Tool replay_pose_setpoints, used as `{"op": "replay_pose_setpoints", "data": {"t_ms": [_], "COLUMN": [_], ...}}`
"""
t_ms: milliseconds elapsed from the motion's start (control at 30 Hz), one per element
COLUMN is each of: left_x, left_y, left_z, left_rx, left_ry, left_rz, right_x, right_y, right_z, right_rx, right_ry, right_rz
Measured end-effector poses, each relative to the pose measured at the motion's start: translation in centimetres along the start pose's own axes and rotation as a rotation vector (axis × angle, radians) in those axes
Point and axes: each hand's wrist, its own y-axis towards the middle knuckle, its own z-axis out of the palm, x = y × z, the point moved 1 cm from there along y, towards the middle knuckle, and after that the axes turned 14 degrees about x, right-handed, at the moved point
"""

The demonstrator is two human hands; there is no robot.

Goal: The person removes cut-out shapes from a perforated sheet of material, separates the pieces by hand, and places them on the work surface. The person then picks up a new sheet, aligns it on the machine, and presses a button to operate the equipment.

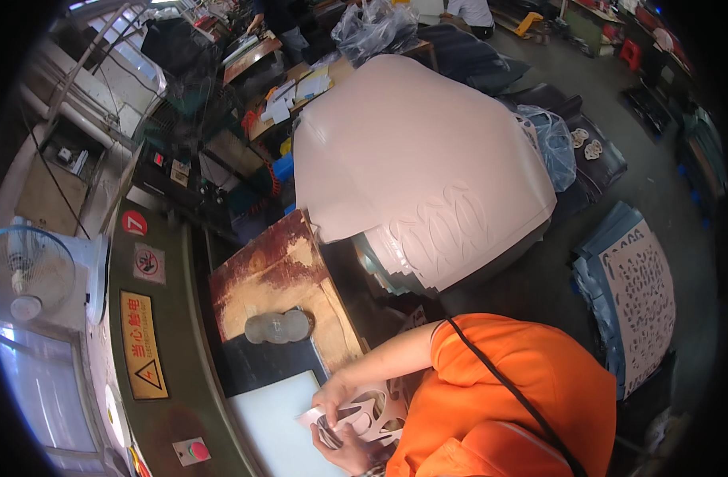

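My right hand [332,396] reaches in from the orange sleeve, its fingers closed on a small stack of cut pink sheet pieces [329,434]. Below it, my left hand [351,451] grips the same stack from the other side, thumb on top. A pink sheet with cut-out openings [377,413] lies right beside both hands, partly hidden by my body. The hands are over the edge of a white board [275,409]. Farther up, a grey, rounded, two-lobed block [278,327] sits at the edge of a worn wooden board [256,262].
A green machine [177,342] with a red push button [198,451] runs along the left, with a fan [28,270] beyond it. Large pink sheets [411,143] are piled ahead. Stacked punched sheets [640,310] lie at right. Other people work at the back.
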Motion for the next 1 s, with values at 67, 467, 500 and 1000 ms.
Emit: {"op": "replay_pose_setpoints", "data": {"t_ms": [67, 467, 500, 1000], "left_x": [0.0, 2.0, 1.6, 1.3], "left_y": [0.5, -2.1, -2.4, -1.7], "left_z": [-0.8, -8.7, -8.1, -0.8], "left_rx": [0.134, -0.209, -0.217, -0.202], "left_ry": [-0.367, -0.517, -0.439, -0.229], "left_rz": [-0.133, -0.201, -0.267, -0.200], "right_x": [0.3, 3.6, 3.7, 4.0], "right_y": [-0.7, -2.2, -2.0, -1.9], "right_z": [0.1, 1.3, 1.3, 1.5], "right_rx": [-0.079, -0.079, -0.073, 0.030], "right_ry": [0.048, 0.267, 0.260, 0.233], "right_rz": [0.059, 0.183, 0.187, 0.194]}}
